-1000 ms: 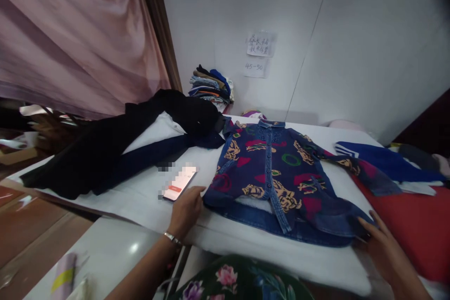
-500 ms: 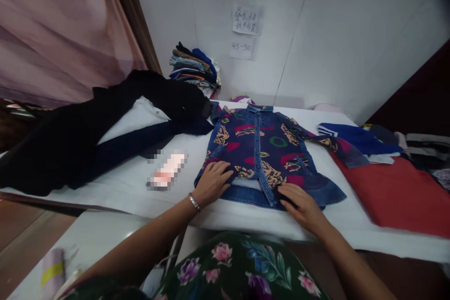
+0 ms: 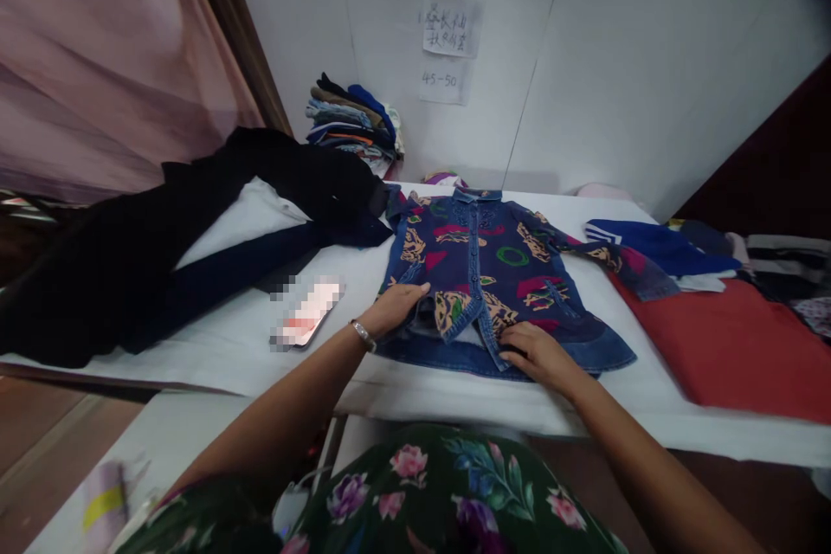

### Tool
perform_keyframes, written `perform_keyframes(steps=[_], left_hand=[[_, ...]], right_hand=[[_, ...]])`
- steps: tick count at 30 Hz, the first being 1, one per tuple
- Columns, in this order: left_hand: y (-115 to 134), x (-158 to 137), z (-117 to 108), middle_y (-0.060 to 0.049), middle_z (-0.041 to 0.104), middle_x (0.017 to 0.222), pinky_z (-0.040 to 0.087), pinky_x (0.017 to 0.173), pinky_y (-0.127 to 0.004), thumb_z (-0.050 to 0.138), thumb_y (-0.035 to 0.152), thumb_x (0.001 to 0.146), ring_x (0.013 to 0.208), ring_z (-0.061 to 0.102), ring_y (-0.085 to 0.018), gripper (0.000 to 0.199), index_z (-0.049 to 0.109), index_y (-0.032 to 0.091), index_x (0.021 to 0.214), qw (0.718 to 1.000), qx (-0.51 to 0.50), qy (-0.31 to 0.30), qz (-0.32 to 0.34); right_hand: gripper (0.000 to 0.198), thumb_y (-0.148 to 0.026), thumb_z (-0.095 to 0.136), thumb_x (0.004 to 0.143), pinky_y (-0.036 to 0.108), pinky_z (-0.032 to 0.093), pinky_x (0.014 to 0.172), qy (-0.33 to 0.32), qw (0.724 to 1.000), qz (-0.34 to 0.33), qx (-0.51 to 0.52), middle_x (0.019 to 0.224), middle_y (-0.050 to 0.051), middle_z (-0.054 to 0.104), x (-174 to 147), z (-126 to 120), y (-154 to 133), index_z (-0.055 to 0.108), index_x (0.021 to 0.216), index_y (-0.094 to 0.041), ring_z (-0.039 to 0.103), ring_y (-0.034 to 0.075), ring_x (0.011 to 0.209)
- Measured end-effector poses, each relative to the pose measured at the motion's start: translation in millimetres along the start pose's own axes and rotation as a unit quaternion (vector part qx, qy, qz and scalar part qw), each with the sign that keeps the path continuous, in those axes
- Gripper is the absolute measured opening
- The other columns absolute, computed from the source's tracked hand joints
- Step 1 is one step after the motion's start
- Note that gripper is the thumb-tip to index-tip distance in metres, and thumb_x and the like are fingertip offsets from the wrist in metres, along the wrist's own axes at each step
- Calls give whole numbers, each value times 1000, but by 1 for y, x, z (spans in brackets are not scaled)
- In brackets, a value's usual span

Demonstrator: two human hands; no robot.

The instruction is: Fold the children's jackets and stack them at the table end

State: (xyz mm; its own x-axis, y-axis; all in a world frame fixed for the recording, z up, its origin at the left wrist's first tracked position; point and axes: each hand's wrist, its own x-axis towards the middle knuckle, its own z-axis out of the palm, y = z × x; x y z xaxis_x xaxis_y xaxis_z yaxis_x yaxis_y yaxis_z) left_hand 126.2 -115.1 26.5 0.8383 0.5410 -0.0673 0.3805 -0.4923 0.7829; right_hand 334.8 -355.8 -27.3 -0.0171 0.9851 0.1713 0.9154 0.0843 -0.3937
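Observation:
A patterned denim jacket (image 3: pixel 447 251) lies front up on the white-covered table, collar toward the wall and its right-hand sleeve stretched out to the side. My left hand (image 3: pixel 396 309) is closed on the lower left front, whose hem is raised and folded up, showing the lighter inside. At the bottom of the button strip, my right hand (image 3: pixel 533 352) pinches the other front edge. The back hem lies flat beneath both hands. Fabric hides part of my left fingertips.
Dark garments (image 3: pixel 214 268) spread over the table's left side, near a blurred-out phone (image 3: pixel 312 314). Folded clothes (image 3: pixel 354 121) are stacked by the wall. On the right lie a red cloth (image 3: pixel 733 346) and a blue garment (image 3: pixel 662 247). Two paper notes (image 3: pixel 447 30) hang on the wall.
My left hand has gone from lying on the jacket's lower front to gripping it, and that hem is now lifted and bunched. My right hand has shifted slightly left along the front edge.

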Motion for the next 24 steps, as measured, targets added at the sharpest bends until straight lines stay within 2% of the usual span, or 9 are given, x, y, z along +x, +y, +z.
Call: perform_keyframes(steps=[4, 6, 8, 10, 14, 17, 19, 21, 24], left_hand=[[10, -18, 12, -6, 69, 92, 41, 83, -32, 37, 50, 93, 87, 59, -20, 46, 69, 18, 87, 991, 94, 14, 96], [13, -30, 26, -7, 67, 104, 38, 88, -34, 47, 43, 91, 96, 57, -21, 32, 68, 20, 100, 965, 177, 6, 194], [12, -39, 40, -7, 63, 110, 37, 90, -35, 58, 40, 85, 102, 55, -22, 31, 64, 22, 110, 934, 236, -52, 264], [7, -42, 52, -7, 62, 110, 38, 88, -35, 64, 39, 81, 103, 54, -22, 36, 62, 22, 113, 913, 277, -104, 282], [-2, -33, 67, -7, 62, 100, 40, 82, -33, 61, 35, 83, 95, 55, -22, 23, 65, 19, 100, 904, 313, -117, 267], [-2, -27, 68, -5, 62, 87, 40, 79, -31, 54, 27, 88, 86, 56, -19, 16, 65, 17, 84, 913, 280, -114, 274], [5, -26, 61, -3, 61, 79, 41, 75, -28, 50, 23, 90, 80, 56, -16, 20, 62, 17, 76, 941, 199, -93, 256], [15, -27, 49, -1, 60, 77, 41, 71, -24, 46, 23, 91, 75, 55, -13, 22, 59, 17, 74, 971, 85, -40, 218], [30, -31, 36, -1, 58, 78, 42, 70, -24, 43, 27, 93, 74, 54, -12, 24, 57, 17, 76, 980, -9, 41, 193]], right_hand=[[41, -29, 57, 85, 48, 39, 102, -17, 1000, -15, 8, 130, 13, 56, -11, 4, -8, 58, 126, -21, 48, 27, 122], [48, -23, 59, 81, 51, 36, 104, -28, 999, -16, 1, 135, 13, 53, -16, 7, -9, 56, 129, -21, 44, 28, 126], [51, -19, 57, 79, 51, 36, 104, -35, 999, -19, -4, 136, 12, 52, -18, 7, -9, 54, 130, -22, 45, 28, 126], [47, -16, 55, 80, 49, 38, 102, -39, 999, -27, -15, 133, 11, 55, -15, 6, -8, 57, 127, -23, 47, 26, 124], [35, -12, 50, 85, 45, 45, 95, -31, 998, -35, -48, 124, 10, 61, -6, 5, -7, 65, 115, -23, 55, 24, 114], [29, -16, 46, 90, 42, 48, 90, 21, 998, -46, -37, 115, 9, 65, -1, 3, -10, 66, 111, -23, 58, 21, 107], [27, -19, 44, 93, 41, 49, 90, 82, 995, -52, -8, 112, 10, 66, 1, -1, -18, 64, 111, -21, 59, 20, 105], [26, -19, 44, 93, 40, 49, 90, 130, 990, -58, 17, 112, 10, 66, 3, -4, -29, 63, 112, -20, 59, 20, 104], [26, -20, 45, 93, 38, 50, 87, 128, 989, -61, 33, 108, 10, 66, 7, 2, -46, 63, 112, -19, 59, 20, 100]])
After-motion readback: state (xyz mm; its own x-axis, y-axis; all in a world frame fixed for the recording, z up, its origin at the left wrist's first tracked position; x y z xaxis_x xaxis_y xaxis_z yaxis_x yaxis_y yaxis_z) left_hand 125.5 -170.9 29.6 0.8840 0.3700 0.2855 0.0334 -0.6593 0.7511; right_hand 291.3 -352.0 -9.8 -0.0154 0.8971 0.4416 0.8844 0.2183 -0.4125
